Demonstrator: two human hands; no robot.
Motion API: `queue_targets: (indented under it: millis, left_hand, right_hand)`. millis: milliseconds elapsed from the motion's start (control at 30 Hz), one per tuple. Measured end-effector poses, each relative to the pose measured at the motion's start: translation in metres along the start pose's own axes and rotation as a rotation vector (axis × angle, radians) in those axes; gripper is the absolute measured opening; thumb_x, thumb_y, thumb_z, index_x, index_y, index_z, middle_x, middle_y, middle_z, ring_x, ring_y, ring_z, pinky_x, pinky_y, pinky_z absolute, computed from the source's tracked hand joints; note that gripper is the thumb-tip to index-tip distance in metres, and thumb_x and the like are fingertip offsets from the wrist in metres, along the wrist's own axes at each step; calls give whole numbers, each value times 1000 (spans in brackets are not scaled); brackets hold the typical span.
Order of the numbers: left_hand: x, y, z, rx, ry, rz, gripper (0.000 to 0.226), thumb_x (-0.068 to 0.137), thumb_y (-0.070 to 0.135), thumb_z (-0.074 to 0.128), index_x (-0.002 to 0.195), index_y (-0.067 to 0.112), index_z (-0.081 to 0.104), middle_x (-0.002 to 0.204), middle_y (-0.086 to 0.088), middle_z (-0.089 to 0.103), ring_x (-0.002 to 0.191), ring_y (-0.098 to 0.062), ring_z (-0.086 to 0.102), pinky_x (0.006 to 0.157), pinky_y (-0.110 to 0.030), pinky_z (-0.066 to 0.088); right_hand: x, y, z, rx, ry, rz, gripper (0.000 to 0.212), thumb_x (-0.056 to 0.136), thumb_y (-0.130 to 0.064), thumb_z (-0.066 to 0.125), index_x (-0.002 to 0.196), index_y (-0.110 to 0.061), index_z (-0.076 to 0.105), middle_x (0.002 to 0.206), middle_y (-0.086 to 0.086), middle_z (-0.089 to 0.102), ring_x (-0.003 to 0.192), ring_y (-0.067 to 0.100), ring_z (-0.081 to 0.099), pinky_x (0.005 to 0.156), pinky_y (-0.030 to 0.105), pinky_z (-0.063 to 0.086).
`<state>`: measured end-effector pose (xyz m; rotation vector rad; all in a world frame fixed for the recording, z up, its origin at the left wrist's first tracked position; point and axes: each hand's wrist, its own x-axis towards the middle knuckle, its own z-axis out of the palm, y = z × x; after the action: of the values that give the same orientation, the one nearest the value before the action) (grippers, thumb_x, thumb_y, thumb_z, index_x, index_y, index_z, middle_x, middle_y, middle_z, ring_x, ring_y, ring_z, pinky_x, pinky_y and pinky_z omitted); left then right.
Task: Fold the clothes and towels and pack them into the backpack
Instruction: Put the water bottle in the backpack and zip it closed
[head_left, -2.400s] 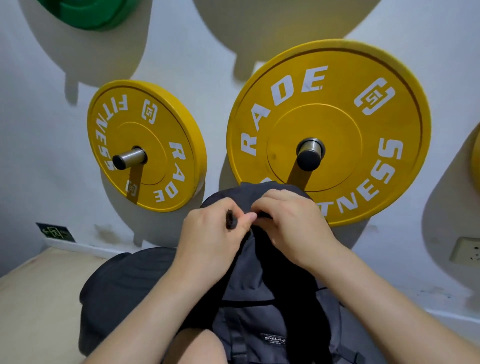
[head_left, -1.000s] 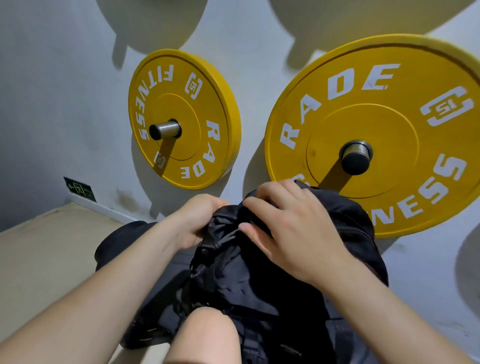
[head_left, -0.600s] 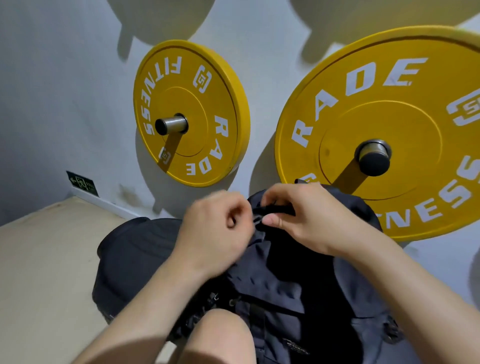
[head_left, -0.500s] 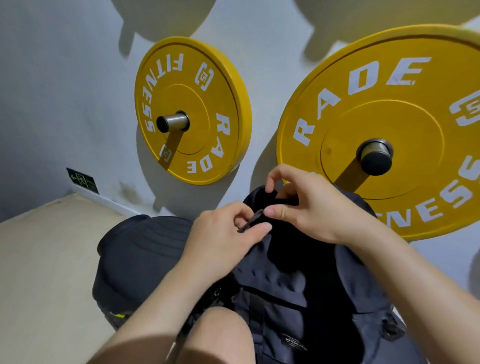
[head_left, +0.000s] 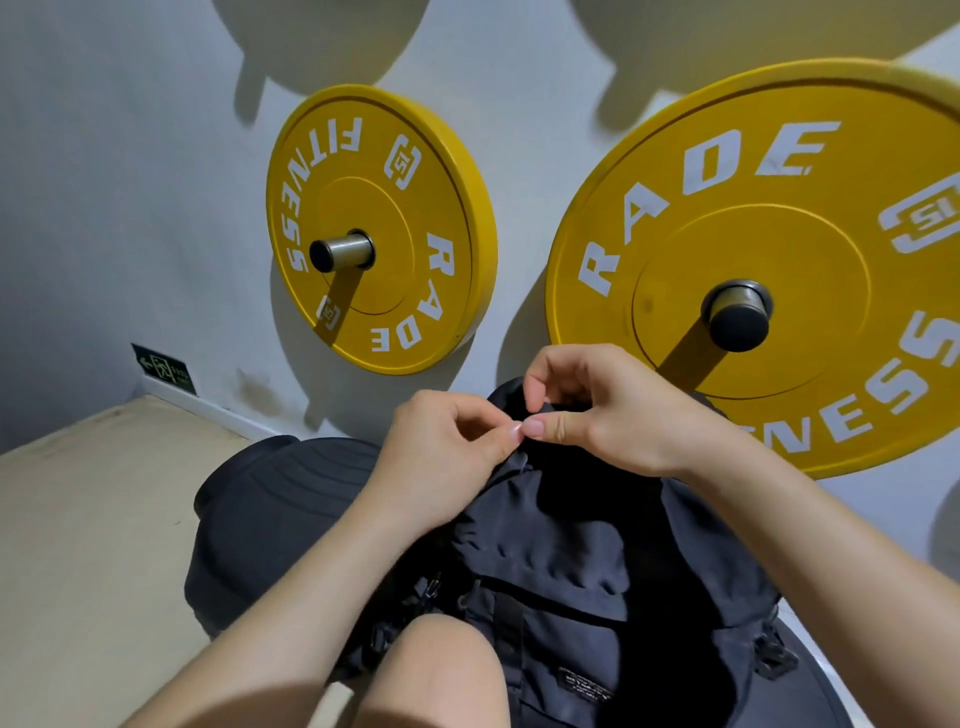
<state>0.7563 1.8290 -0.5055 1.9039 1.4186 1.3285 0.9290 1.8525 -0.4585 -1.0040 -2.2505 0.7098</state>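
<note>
Left hand, right hand pinch backpack top edge; weight plate just behind

Backpack: plain navy-black fabric. Smaller weight plate: yellow, white lettering and logo. Larger weight plate: yellow, white lettering and logo. Wall: off-white. Floor: beige. Exit sign: dark green, pale pictogram. Ribbed pad: charcoal.
</note>
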Motion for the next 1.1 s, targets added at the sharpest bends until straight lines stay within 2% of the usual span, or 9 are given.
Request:
queue_targets:
  millis: [67, 133, 233, 367, 467, 633, 767, 900, 1100]
  left_hand:
    - [-1, -2, -1, 545, 151, 332, 19, 85, 32, 57, 72, 22, 66, 65, 6, 62, 58, -21, 60, 50, -30, 43]
    - [-3, -5, -2, 792, 174, 449, 19, 85, 31, 48, 75, 18, 58, 67, 1, 57, 54, -32, 56, 45, -31, 38]
    - [2, -9, -9, 554, -7, 156, 17, 91, 26, 55, 75, 18, 56, 66, 1, 60, 66, -27, 56, 58, -36, 44]
    - [10, 2, -23, -137, -358, -315, 39, 95, 41, 50, 74, 16, 70, 49, 5, 38, 46, -11, 31, 49, -27, 22]
    - [13, 6, -21, -87, -349, -241, 53, 86, 60, 49, 73, 15, 71, 45, 9, 30, 43, -8, 26, 48, -26, 17]
    - [3, -44, -24, 142, -77, -283, 42, 91, 39, 60, 57, 14, 63, 49, -7, 39, 51, -11, 37, 59, -28, 28]
    - [-11, -65, -16, 105, -127, -305, 41, 94, 22, 57, 54, 18, 56, 46, 5, 44, 46, -7, 41, 55, -24, 33]
    - [-10, -52, -2, -201, -100, -304, 38, 98, 10, 48, 61, 11, 52, 53, 0, 51, 62, -14, 58, 63, -20, 45]
    - [-18, -52, 1, -409, -82, -422, 34, 98, 19, 52, 65, 13, 59, 71, 2, 58, 77, -13, 57, 70, -24, 52]
  right_hand:
    - [2, -2, 0, -45, 3, -15, 16, 85, -13, 71, 80, -14, 56, 70, 0, 57, 62, 9, 46, 59, 24, 40]
    - [3, -5, -1, -113, 6, -33, 14, 87, -13, 69, 82, -16, 56, 71, 1, 58, 63, 9, 46, 61, 25, 41]
    - [-1, -7, -4, -179, 3, -44, 10, 88, -14, 68, 84, -17, 59, 69, -9, 55, 62, 3, 45, 60, 15, 38]
    - [-4, -1, -7, -101, 36, -23, 7, 88, -11, 68, 89, -14, 61, 71, -7, 57, 61, 0, 48, 61, 13, 40]
    - [-3, -2, -6, -97, 26, -14, 4, 89, -12, 66, 92, -16, 66, 77, -5, 64, 67, 0, 54, 64, 14, 43]
    - [-8, 1, -12, -384, 52, 61, 18, 93, -14, 59, 97, -25, 73, 92, -12, 65, 90, 8, 60, 76, 22, 45]
    - [-21, 11, -3, -973, 183, 120, 28, 86, -16, 51, 101, -32, 68, 96, -5, 44, 108, 24, 44, 83, 38, 26]
    - [-16, -2, 47, -1054, 304, -143, 3, 72, -24, 62, 74, -22, 63, 83, 1, 51, 87, 28, 51, 65, 35, 25]
    - [2, 22, 80, -1101, 161, -187, 22, 68, -29, 78, 63, -25, 57, 61, -5, 55, 63, 21, 56, 57, 30, 22]
